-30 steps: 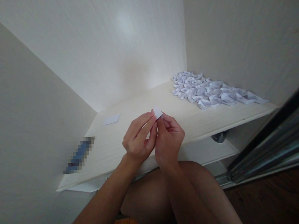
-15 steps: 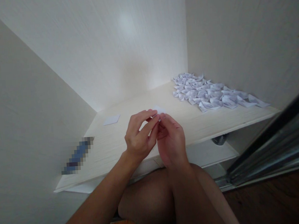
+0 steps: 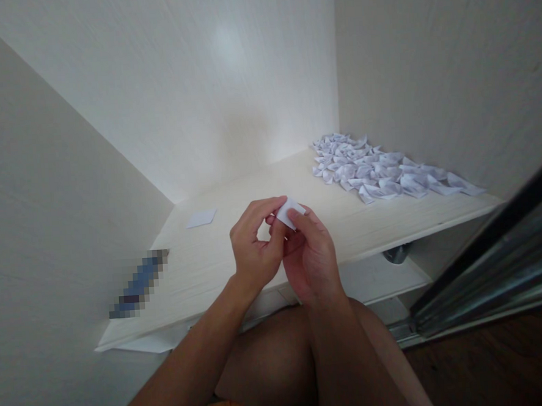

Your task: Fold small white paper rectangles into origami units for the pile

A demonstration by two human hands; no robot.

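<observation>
Both hands meet above the front of a pale wooden shelf (image 3: 210, 262). My left hand (image 3: 254, 247) and my right hand (image 3: 309, 254) pinch one small folded white paper piece (image 3: 288, 212) between their fingertips; the fingers of both are curled closed on it. A heap of several folded white paper pieces (image 3: 379, 170) lies on the shelf's right side against the wall. A single flat white paper slip (image 3: 201, 217) rests on the shelf to the left of the hands.
A blurred dark and blue object (image 3: 139, 283) lies near the shelf's left front edge. White cabinet walls close in the shelf on three sides. A metal sliding-door rail (image 3: 491, 275) runs at the right, above dark wood floor. My knees sit below the shelf.
The hands have turned the small paper piece; it now shows more above the fingertips, and my left fingers have curled tighter. The view shifted slightly.
</observation>
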